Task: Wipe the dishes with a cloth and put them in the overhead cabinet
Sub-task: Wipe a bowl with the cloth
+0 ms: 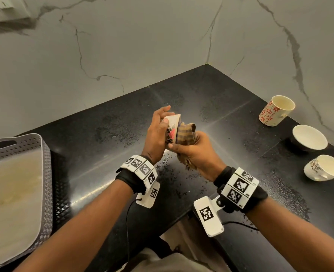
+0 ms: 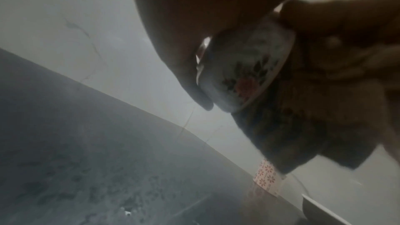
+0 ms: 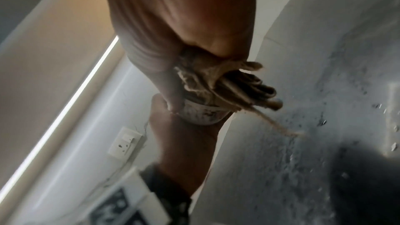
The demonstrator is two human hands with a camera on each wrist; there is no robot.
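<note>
Floral cup (image 1: pixel 171 128) held above the black countertop (image 1: pixel 107 146), tilted on its side, mouth turned toward the right hand (image 1: pixel 196 154). Left hand (image 1: pixel 156 137) wrapped round the cup's body, thumb on the printed wall, fingers behind it. Right hand clenched on a checked brown cloth (image 1: pixel 185 134), the bunched cloth pressed at the cup's mouth, loose ends hanging below the fist. Marker bands on both wrists. Seen from the left wrist, cup (image 2: pixel 242 73) with red flower and dark leaves, cloth (image 2: pixel 288 126) just beside its rim; seen from the right wrist, cloth (image 3: pixel 216 81) gripped tight, cup base (image 3: pixel 203 114) cradled by the left hand (image 3: pixel 184 141). At near left, grey perforated basket (image 1: pixel 44 173) on the counter. Water droplets scattered on the counter beneath the hands. At right, well apart from the hands, three vessels in a row: a white cup with dark print (image 1: pixel 324 167), tilted; a white bowl (image 1: pixel 309 137); a red-flowered mug (image 1: pixel 277 110), leaning. Beyond, marble-veined wall (image 1: pixel 142 46) with a switch plate (image 1: pixel 5 6) at upper left.
</note>
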